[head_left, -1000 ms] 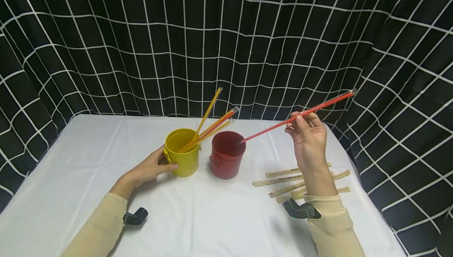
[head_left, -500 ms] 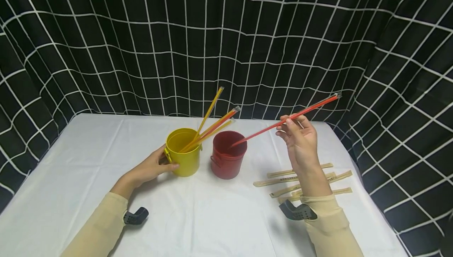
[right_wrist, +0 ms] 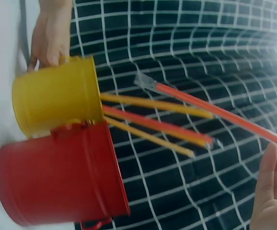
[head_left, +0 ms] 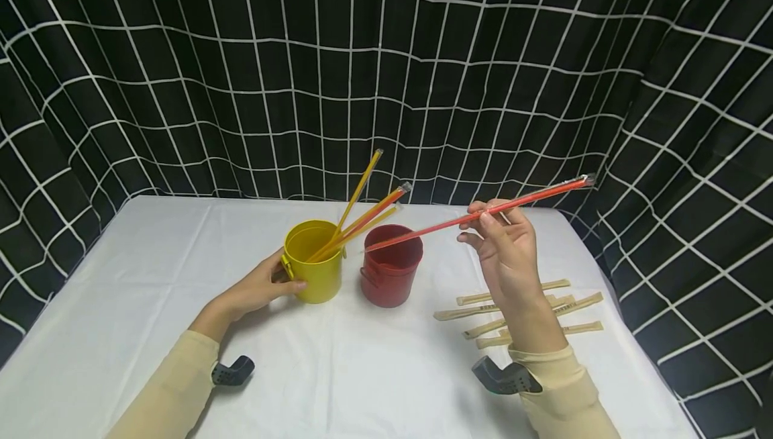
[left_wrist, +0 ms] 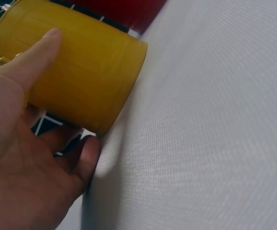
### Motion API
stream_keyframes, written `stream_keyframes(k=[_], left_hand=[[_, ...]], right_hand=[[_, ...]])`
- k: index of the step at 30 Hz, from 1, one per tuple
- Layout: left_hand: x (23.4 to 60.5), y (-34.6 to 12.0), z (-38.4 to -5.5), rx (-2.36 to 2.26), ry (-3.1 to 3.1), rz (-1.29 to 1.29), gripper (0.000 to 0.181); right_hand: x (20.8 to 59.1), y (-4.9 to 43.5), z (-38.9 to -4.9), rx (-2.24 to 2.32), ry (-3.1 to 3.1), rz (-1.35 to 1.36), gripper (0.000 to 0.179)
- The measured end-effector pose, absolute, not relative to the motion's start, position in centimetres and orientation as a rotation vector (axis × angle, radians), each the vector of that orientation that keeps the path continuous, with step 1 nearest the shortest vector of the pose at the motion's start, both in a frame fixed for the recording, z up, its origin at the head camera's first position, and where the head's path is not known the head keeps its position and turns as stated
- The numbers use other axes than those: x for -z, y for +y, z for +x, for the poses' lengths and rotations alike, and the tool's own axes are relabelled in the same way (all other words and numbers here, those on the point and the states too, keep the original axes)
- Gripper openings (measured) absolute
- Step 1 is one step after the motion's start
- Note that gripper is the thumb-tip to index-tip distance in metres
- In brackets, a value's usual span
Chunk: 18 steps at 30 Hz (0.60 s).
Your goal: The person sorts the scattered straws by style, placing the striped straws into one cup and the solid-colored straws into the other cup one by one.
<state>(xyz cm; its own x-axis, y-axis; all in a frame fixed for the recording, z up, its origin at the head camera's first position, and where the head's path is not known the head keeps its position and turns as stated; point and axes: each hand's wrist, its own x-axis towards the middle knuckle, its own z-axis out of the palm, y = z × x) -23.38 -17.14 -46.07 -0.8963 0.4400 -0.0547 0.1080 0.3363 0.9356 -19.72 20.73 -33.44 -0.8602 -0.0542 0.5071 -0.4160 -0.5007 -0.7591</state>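
My left hand (head_left: pixel 250 288) grips the side of a small yellow bucket (head_left: pixel 323 282), its thumb lying along the wall in the left wrist view. Several wrapped yellow and red straws (head_left: pixel 361 187) lean out of that bucket to the right. My right hand (head_left: pixel 506 248) pinches a long red straw (head_left: pixel 543 193) in a clear wrapper near its middle. The straw slants down leftward, and its lower end overlaps the mouth of a red bucket (head_left: pixel 391 288). In the right wrist view, the wrapped tip of the red straw (right_wrist: pixel 177 95) is apart from both buckets' rims.
Several thin sticks in tan paper sleeves (head_left: pixel 459 314) lie on the white tablecloth (head_left: pixel 374 378), partly hidden by my right forearm. A black curtain with a white grid (head_left: pixel 386 56) hangs behind and at both sides. The buckets stand close together.
My right hand has moved left and slightly down with the red straw. The straw's lower end has passed from the red bucket's right rim to its left side. The left hand stays put.
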Motion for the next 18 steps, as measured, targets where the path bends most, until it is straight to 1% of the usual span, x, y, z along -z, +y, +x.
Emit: stream_keyframes(k=[6,13,16,18], left_hand=[[46.1,-17.2,-23.5,-1.585,2.311,0.505,0.083],[46.2,-17.2,-23.6,-1.579,2.317,0.499,0.084],[46.3,-17.1,-23.5,-1.58,2.317,0.497,0.083],[46.4,-17.0,-23.5,-1.581,2.32,0.5,0.083]], right_hand=[[33.8,18.3,-19.1,-2.379,-1.53,0.75,0.03],[34.2,15.3,-19.4,-2.31,-1.676,0.714,0.033],[34.2,14.3,-19.7,-2.269,-1.764,0.71,0.031],[34.2,13.7,-20.1,-2.245,-1.836,0.702,0.026]])
